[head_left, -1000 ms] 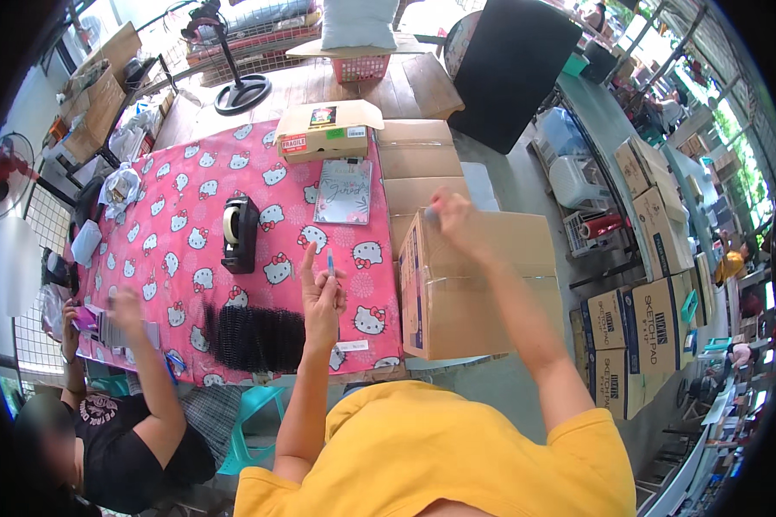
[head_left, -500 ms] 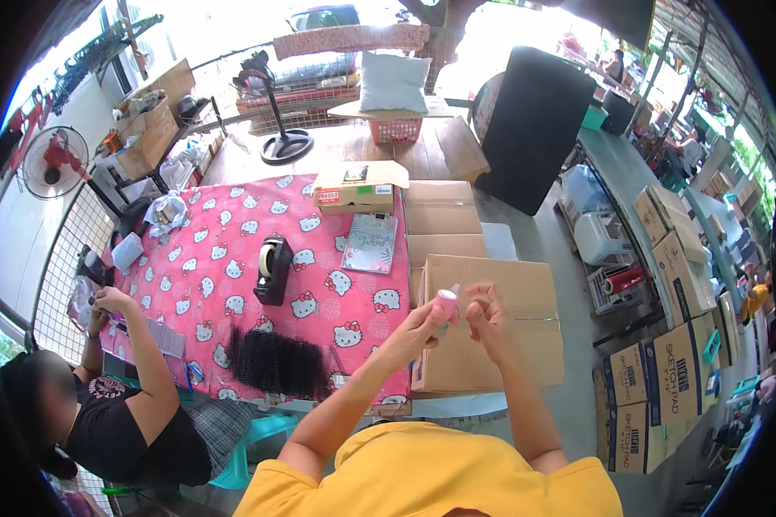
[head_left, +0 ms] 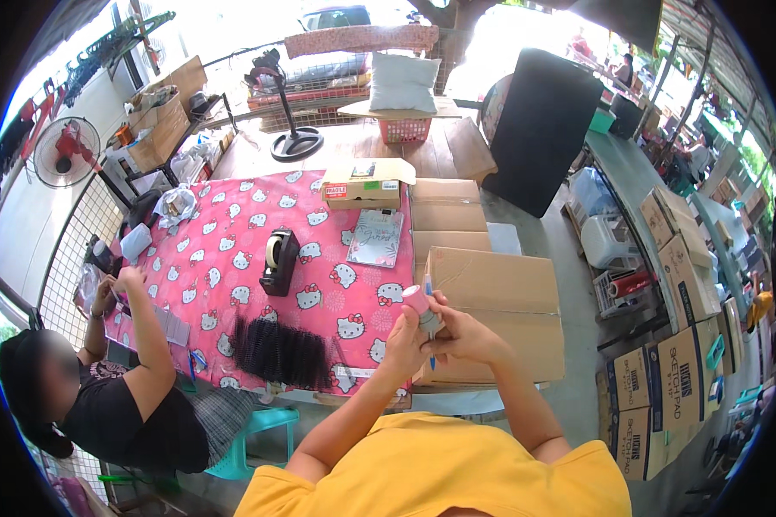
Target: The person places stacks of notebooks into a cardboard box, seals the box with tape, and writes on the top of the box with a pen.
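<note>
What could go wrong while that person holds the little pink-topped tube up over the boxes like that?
The pink-capped tube is held in the air between the left hand and right hand, with nothing under it but a cardboard box; if it slips it might roll off to the floor. A blue pen is pinched in the same grip, so it could drop too.

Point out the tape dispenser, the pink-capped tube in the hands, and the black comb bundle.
Tape dispenser (head_left: 278, 262), head view, on its black body.
Pink-capped tube (head_left: 419, 304), head view, on the pink cap.
Black comb bundle (head_left: 282, 351), head view, on the middle of the dark teeth.
</note>
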The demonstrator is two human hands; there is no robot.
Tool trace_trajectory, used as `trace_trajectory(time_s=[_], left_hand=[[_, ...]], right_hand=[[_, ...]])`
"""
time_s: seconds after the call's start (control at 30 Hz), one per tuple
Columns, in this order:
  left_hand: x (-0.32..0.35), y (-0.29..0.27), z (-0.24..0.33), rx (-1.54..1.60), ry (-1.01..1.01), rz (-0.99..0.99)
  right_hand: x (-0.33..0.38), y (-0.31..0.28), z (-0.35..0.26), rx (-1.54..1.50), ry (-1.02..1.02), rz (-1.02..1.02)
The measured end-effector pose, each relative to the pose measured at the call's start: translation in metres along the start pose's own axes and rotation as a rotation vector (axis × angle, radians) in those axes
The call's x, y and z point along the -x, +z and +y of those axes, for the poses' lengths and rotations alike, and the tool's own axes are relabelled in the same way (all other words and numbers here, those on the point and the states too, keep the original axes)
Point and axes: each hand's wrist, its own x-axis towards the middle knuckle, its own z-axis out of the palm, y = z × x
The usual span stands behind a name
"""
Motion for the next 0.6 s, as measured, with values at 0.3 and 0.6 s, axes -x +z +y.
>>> trace_trajectory(time_s=[0.3,0.6], left_hand=[[0.018,-0.004,0.029,0.081,0.198,0.017],[0.06,-0.048,0.063,-0.045,0.388,0.352]], right_hand=[[-0.019,0.02,-0.032,0.13,-0.006,-0.197],[-0.031,-0.021,0.018,-0.14,-0.261,-0.007]])
